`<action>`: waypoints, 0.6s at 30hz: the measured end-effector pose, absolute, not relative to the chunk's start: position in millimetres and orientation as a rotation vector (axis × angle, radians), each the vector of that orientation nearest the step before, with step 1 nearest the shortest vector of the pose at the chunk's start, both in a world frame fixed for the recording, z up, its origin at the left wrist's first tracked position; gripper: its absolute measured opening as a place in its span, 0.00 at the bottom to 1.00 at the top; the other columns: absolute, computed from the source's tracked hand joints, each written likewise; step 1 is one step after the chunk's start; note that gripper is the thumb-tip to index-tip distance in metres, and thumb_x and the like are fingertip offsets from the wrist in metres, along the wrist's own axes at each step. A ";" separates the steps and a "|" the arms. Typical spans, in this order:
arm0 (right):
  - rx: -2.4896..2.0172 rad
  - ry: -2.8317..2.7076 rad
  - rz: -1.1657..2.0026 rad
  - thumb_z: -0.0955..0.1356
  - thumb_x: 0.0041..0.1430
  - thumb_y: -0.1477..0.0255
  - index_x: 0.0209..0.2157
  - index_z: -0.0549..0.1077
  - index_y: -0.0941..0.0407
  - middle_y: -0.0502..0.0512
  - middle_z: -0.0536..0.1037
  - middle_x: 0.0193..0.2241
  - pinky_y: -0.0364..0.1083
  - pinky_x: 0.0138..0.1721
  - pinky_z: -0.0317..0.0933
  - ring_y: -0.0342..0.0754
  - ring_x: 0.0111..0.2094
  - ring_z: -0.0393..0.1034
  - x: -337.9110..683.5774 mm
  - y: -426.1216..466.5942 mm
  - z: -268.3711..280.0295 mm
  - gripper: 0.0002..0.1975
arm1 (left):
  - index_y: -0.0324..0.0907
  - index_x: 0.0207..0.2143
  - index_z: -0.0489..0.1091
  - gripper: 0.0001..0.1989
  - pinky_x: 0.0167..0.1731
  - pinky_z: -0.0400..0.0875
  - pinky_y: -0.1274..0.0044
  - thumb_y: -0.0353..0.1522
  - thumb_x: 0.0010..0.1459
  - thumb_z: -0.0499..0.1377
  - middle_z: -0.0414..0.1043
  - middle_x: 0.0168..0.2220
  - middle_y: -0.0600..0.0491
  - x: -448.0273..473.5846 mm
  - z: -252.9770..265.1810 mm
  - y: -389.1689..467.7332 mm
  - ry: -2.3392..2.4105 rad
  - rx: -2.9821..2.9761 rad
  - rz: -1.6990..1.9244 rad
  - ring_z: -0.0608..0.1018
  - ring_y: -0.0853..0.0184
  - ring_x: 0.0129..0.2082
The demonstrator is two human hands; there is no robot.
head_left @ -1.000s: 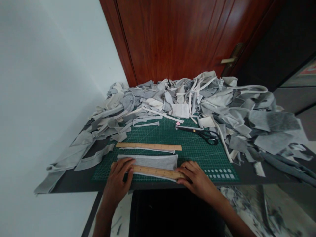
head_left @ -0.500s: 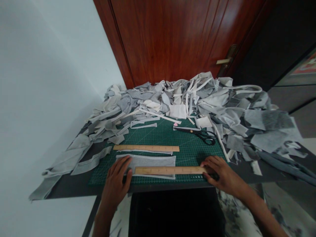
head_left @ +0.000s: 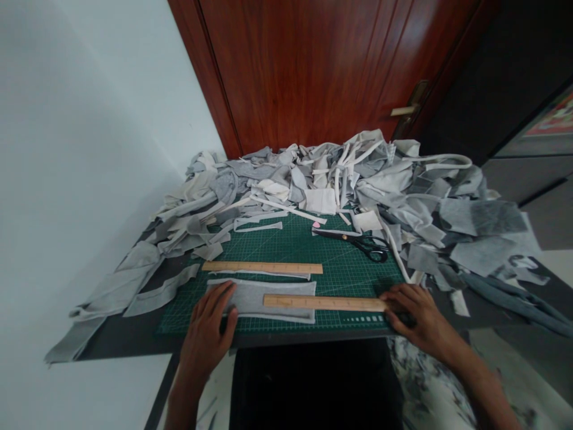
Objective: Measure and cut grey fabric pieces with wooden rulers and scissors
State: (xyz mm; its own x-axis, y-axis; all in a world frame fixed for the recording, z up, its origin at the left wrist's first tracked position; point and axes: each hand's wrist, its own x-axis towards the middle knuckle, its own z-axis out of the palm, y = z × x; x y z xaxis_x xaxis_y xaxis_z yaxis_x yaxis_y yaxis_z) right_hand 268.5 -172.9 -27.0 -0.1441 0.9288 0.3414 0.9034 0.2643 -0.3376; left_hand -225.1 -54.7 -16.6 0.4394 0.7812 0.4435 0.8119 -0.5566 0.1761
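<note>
A grey fabric strip (head_left: 250, 295) lies flat across the front of the green cutting mat (head_left: 344, 269). On its left end rests my left hand (head_left: 209, 319), fingers stretched and thumb apart. My right hand (head_left: 414, 313) is closed on the right end of a wooden ruler (head_left: 322, 302), whose left part lies over the fabric. Something dark shows under the right palm, too hidden to name. A second wooden ruler (head_left: 264, 267) lies behind the strip, with a narrow fabric trimming (head_left: 268, 275) along its front edge.
Black-handled scissors (head_left: 358, 240) lie on the mat's right part. A large heap of grey and white fabric scraps (head_left: 304, 173) curves around the mat's back and sides. Behind the table (head_left: 129, 341) is a brown door (head_left: 304, 77); a white wall (head_left: 80, 149) is at left.
My right hand has drawn the front ruler to the right and slightly back, uncovering more of the grey strip. My left hand stays on the strip's left end.
</note>
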 end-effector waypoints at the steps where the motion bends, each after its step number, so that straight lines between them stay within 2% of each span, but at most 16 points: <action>1: -1.632 -2.072 0.099 0.68 0.67 0.66 0.51 0.75 0.51 0.60 0.77 0.47 0.57 0.51 0.66 0.57 0.50 0.71 256.0 -170.4 -25.8 0.13 | 0.44 0.67 0.61 0.24 0.63 0.65 0.59 0.38 0.73 0.50 0.70 0.62 0.45 -224.7 -16.0 -55.2 -1.453 -2.616 -0.757 0.70 0.54 0.63; 5: -1.562 -2.121 0.195 0.68 0.70 0.67 0.53 0.75 0.50 0.59 0.77 0.48 0.56 0.50 0.67 0.56 0.50 0.71 205.0 -155.5 -22.2 0.12 | 0.44 0.69 0.59 0.26 0.63 0.65 0.60 0.38 0.73 0.50 0.68 0.64 0.44 -223.8 -16.4 -57.1 -1.459 -2.632 -0.762 0.69 0.53 0.64; 12: -1.518 -2.169 0.284 0.68 0.69 0.69 0.53 0.76 0.50 0.58 0.78 0.48 0.56 0.52 0.67 0.56 0.50 0.71 163.9 -135.8 -12.0 0.12 | 0.46 0.68 0.62 0.25 0.64 0.64 0.58 0.36 0.71 0.54 0.67 0.65 0.45 -225.7 -18.6 -59.5 -1.418 -2.606 -0.782 0.68 0.52 0.66; 15: -1.547 -2.146 0.307 0.69 0.67 0.70 0.50 0.76 0.51 0.59 0.78 0.46 0.57 0.52 0.66 0.56 0.50 0.71 169.3 -137.8 -7.0 0.11 | 0.46 0.63 0.68 0.20 0.64 0.64 0.57 0.34 0.70 0.55 0.66 0.65 0.44 -227.2 -14.7 -64.6 -1.385 -2.549 -0.847 0.68 0.51 0.65; 18: -1.567 -2.102 0.315 0.70 0.64 0.71 0.47 0.76 0.52 0.59 0.78 0.45 0.57 0.51 0.66 0.56 0.48 0.72 185.4 -145.4 -6.5 0.10 | 0.46 0.56 0.74 0.15 0.61 0.65 0.59 0.30 0.69 0.57 0.71 0.60 0.44 -217.5 -10.1 -77.3 -1.302 -2.511 -0.916 0.72 0.53 0.60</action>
State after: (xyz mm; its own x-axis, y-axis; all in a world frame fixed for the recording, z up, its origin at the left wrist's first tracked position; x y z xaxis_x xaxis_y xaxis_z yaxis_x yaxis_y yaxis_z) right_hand 185.4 -145.4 -6.5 -0.2161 0.9440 0.2495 0.8293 0.3123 -0.4634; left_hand -217.5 -77.3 -10.1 0.4307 0.6826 0.5903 0.7862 -0.6050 0.1259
